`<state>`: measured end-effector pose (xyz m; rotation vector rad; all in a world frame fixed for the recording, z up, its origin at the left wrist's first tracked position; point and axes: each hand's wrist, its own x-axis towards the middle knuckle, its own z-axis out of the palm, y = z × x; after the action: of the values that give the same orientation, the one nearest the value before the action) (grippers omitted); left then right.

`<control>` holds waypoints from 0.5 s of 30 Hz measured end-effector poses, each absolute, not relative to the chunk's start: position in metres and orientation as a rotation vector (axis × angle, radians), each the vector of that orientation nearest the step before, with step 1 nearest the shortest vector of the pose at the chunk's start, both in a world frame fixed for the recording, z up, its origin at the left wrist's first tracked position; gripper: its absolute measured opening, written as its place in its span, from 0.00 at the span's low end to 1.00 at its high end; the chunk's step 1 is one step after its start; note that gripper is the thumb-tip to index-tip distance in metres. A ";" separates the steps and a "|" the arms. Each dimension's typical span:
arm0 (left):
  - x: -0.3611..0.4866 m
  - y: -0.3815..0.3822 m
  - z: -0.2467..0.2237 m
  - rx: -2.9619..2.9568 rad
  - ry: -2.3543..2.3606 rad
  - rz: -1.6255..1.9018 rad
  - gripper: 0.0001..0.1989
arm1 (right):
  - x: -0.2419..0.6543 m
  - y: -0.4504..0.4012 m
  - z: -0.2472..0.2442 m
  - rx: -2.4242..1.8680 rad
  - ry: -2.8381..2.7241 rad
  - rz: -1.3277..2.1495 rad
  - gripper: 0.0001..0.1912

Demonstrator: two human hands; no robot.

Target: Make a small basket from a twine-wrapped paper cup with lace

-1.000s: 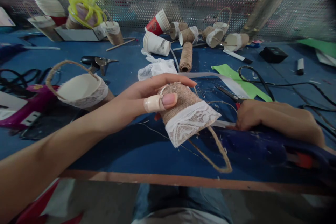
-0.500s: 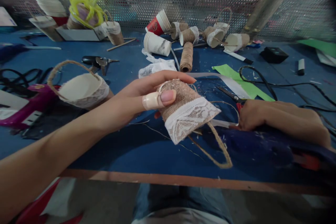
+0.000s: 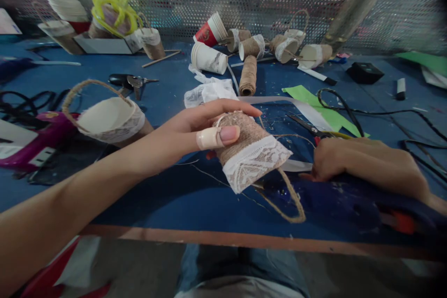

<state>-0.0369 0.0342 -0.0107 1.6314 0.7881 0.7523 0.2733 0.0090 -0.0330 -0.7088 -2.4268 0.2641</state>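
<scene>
My left hand (image 3: 206, 125) is wrapped round a small paper cup (image 3: 246, 139) covered in jute twine, tilted with its lace-trimmed rim toward the lower right. The thumb, with a plaster on it, presses on the side. From the rim hangs a twine handle (image 3: 296, 200). A loose strand of twine (image 3: 295, 136) runs from the cup to my right hand (image 3: 363, 158), whose fingers are closed on it. Directly below that hand is a blurred dark blue glue gun (image 3: 335, 202), nozzle toward the cup; whether the hand also grips it is unclear.
Scissors (image 3: 307, 125) and green paper (image 3: 321, 109) are beyond my right hand. A lace-trimmed cup with a handle (image 3: 108, 121) and a purple glue gun (image 3: 52, 139) are at left. A twine spool (image 3: 248, 77) and several wrapped cups stand or lie farther back, before a perforated metal screen (image 3: 195, 0).
My right hand has shifted slightly left, and the blue glue gun slightly left and toward me. The held cup has turned and moved a little.
</scene>
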 end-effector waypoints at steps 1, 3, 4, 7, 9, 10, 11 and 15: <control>-0.037 0.035 -0.011 1.646 0.786 0.746 0.20 | 0.271 0.008 -0.031 -0.697 -2.412 0.276 0.13; -0.038 0.036 -0.011 1.671 0.778 0.728 0.20 | 0.268 0.006 -0.029 -0.707 -2.396 0.280 0.13; -0.039 0.036 -0.011 1.679 0.776 0.715 0.20 | 0.268 0.005 -0.028 -0.730 -2.400 0.263 0.13; -0.039 0.035 -0.011 1.663 0.785 0.722 0.20 | 0.268 0.003 -0.026 -0.750 -2.395 0.264 0.12; -0.038 0.034 -0.010 1.623 0.796 0.753 0.19 | 0.271 0.005 -0.026 -0.753 -2.378 0.323 0.11; -0.037 0.033 -0.010 1.604 0.799 0.765 0.19 | 0.272 0.006 -0.027 -0.761 -2.372 0.359 0.12; -0.036 0.032 -0.010 1.589 0.804 0.770 0.19 | 0.274 0.007 -0.028 -0.779 -2.372 0.389 0.12; -0.035 0.031 -0.009 1.573 0.817 0.780 0.19 | 0.278 0.010 -0.030 -0.853 -2.439 0.380 0.13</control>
<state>-0.0353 0.0306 -0.0093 1.5735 0.8171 0.7800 0.2780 0.0097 -0.0295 -0.8529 -2.4388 0.3805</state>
